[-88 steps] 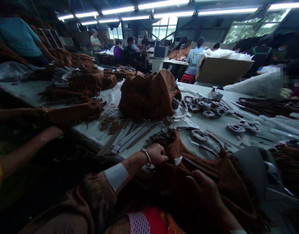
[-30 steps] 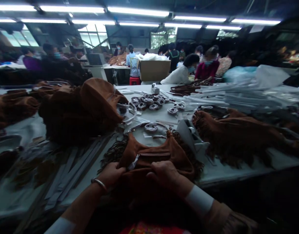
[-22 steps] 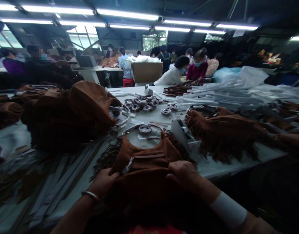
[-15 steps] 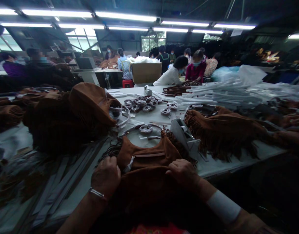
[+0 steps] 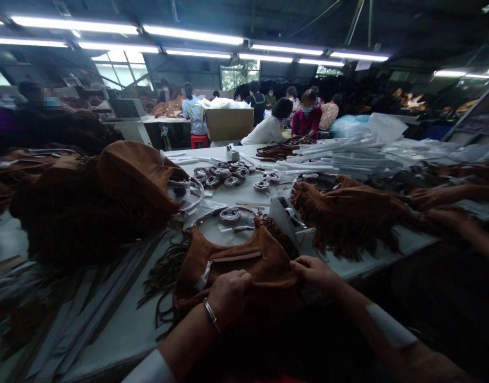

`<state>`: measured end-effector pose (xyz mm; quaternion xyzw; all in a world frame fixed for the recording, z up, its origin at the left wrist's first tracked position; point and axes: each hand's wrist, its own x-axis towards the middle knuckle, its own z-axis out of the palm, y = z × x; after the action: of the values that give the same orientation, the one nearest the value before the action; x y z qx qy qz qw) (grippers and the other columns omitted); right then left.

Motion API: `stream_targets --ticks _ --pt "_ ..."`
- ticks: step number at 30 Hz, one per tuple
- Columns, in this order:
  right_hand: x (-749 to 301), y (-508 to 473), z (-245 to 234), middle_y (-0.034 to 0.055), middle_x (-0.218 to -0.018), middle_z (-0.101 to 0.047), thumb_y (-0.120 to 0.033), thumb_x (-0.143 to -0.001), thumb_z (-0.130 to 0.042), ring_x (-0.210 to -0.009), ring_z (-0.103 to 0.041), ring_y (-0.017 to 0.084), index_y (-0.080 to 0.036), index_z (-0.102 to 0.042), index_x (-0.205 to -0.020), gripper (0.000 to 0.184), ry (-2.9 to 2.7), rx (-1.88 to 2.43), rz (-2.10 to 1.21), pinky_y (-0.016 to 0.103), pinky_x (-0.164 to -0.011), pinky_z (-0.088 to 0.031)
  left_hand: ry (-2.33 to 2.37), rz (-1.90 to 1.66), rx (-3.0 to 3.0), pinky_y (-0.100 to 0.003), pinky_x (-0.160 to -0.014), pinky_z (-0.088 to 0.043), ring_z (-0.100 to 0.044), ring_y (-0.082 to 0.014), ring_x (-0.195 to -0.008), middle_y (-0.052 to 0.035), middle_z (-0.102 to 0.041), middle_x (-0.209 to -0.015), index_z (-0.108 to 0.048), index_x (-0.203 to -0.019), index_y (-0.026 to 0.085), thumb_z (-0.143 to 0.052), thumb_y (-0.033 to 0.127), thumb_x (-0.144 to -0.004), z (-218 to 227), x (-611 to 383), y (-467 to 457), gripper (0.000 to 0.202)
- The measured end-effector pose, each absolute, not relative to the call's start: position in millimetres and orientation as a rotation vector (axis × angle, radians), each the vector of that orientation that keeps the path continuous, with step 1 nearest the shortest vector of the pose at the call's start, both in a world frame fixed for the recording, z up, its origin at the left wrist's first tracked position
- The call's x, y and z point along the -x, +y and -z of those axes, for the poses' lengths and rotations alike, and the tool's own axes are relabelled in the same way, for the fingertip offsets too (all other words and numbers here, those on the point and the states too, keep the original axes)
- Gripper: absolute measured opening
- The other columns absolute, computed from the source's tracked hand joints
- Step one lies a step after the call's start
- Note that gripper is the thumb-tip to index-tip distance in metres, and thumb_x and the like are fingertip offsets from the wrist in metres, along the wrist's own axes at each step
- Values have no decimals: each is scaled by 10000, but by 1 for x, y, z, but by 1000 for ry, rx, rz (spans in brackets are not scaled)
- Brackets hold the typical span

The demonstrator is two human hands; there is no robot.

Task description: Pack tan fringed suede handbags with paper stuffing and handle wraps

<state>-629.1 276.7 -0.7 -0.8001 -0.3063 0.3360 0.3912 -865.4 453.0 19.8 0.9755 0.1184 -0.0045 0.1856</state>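
A brown fringed handbag (image 5: 236,250) lies at the table's near edge, its wrapped handle arching away from me. My left hand (image 5: 231,298), with a bracelet at the wrist, is closed on the bag's near side, left of its middle. At the bag's right side, my right hand (image 5: 314,272) pinches the brown material between thumb and fingers. A pale wrapped zipper pull (image 5: 204,276) hangs at the left end of the bag's zipper. Inside the handle's arch rests a coiled wrapped strap (image 5: 230,214). The bag's lower part is lost in shadow.
A tape dispenser (image 5: 291,221) stands right of the bag. Brown bags (image 5: 136,175) are piled at left; another fringed bag (image 5: 344,207) lies at right, near a co-worker's hands (image 5: 444,207). Several coiled straps (image 5: 222,173) and white strips (image 5: 340,157) lie farther back.
My left hand has moved right, from the bag's left side toward its middle. My right hand has shifted slightly right and down. The view has turned right, showing more of the co-worker's arms.
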Motion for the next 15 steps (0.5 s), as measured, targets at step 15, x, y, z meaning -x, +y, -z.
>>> stream_targets --ticks 15 --pt "641 326 -3 14 -726 -635 -123 -636 -630 -702 -542 144 -176 -582 -698 94 -1034 2371 -618 242 -601 -356 104 32 -2714 -295 -713 -492 -677 -235 -842 -74 -710 -922 -638 -924 193 -587 261 -855 -7 858 463 109"
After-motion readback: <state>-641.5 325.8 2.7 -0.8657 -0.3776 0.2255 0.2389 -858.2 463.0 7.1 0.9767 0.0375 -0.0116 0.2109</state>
